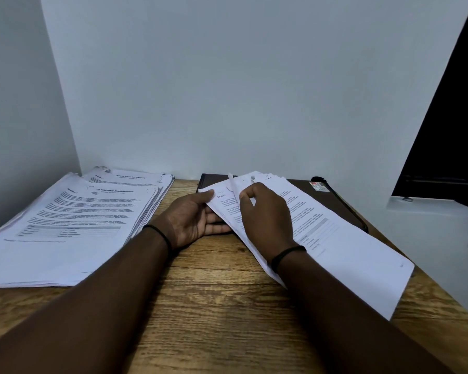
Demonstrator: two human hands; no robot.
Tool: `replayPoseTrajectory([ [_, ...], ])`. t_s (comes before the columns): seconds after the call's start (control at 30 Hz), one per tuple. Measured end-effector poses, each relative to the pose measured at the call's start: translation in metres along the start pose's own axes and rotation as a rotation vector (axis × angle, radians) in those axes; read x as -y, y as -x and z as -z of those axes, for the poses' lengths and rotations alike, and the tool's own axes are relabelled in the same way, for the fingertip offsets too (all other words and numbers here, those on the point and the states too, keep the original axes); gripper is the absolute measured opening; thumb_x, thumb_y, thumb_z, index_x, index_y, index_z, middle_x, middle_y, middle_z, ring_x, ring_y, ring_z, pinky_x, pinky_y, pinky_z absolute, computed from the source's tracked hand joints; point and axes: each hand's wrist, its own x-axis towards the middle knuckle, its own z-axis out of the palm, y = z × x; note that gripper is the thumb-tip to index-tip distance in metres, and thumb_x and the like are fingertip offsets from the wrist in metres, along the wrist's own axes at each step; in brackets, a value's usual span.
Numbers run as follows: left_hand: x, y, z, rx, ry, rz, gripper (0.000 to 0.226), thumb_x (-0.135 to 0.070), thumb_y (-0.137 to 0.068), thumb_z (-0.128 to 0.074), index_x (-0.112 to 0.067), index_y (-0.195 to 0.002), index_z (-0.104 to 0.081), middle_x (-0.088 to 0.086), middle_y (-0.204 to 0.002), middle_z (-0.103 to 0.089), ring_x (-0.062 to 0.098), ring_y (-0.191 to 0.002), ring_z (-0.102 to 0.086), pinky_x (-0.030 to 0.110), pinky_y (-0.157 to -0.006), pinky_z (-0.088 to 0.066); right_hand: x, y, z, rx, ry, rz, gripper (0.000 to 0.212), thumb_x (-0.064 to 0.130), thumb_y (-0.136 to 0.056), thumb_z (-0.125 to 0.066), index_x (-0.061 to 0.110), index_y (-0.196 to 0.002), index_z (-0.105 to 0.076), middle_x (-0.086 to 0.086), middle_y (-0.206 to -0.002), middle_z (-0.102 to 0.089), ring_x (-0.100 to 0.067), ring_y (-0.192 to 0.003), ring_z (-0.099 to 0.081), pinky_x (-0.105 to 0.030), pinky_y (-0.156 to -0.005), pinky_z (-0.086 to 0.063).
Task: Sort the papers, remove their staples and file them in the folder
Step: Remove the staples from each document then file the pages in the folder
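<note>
Pale blue-grey walls (227, 90) meet in a corner at about 10 o'clock, and below them lies the wooden surface (214, 306) with a clear grain. In the head view, which is the only one, two big stacks of printed papers (73, 228) lie at 9 o'clock on the surface; the far stack is partly under the near one, and their corners look rough at the far end. At about 1 o'clock a dark brown folder (335, 201) lies flat against the wall, with a small red and white sticker (318, 186) near its far right corner. A fanned set of sheets (343, 255) rests partly on the folder and partly on the surface, reaching toward 4 o'clock. The left hand (192, 220) lies palm up under the left edge of this set, and its grip pinches the top corner between the thumb and the fingers below. The right hand (268, 214) lies on top of the same sheets, and its grip is curled, with thumb and forefinger pinching a thin edge of paper near the far end. Each wrist carries a thin black band (287, 253). At 2 o'clock a dark opening (449, 117) shows beside the wall.
</note>
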Motion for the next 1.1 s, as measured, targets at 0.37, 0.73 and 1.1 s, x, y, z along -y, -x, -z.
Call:
replayPoseTrajectory([
  [0.37,0.001,0.004,0.003,0.064,-0.054,-0.057,0.054,-0.037,-0.093,-0.056,-0.006,-0.137,-0.052,0.020,-0.128,-0.065,0.036,-0.115,-0.065,0.050,-0.093,-0.055,0.003,0.002,0.004,0.073,0.146,0.127,0.018,0.032,-0.100,-0.053,0.023,-0.100,-0.069,0.005,-0.099,-0.071,-0.016,-0.093,-0.062,-0.034,-0.079,-0.050],
  [0.73,0.003,0.002,-0.002,0.023,-0.169,-0.068,0.037,-0.006,-0.094,-0.052,-0.008,-0.129,-0.060,0.017,-0.119,-0.070,0.031,-0.098,-0.071,0.046,-0.084,-0.059,0.003,0.002,0.004,0.082,0.217,0.175,0.020,0.032,-0.099,-0.053,0.022,-0.100,-0.071,0.004,-0.098,-0.071,-0.018,-0.093,-0.062,-0.033,-0.076,-0.049],
  [1.1,0.017,-0.002,-0.021,-0.563,-0.833,-0.595,0.015,-0.030,-0.081,-0.075,-0.022,-0.085,-0.063,0.004,-0.078,-0.070,0.025,-0.076,-0.067,0.047,-0.074,-0.057,0.000,-0.001,0.003,0.042,0.152,0.159,0.033,0.032,-0.101,-0.049,0.015,-0.076,-0.062,0.000,-0.076,-0.064,-0.021,-0.075,-0.057,-0.035,-0.066,-0.044],
])
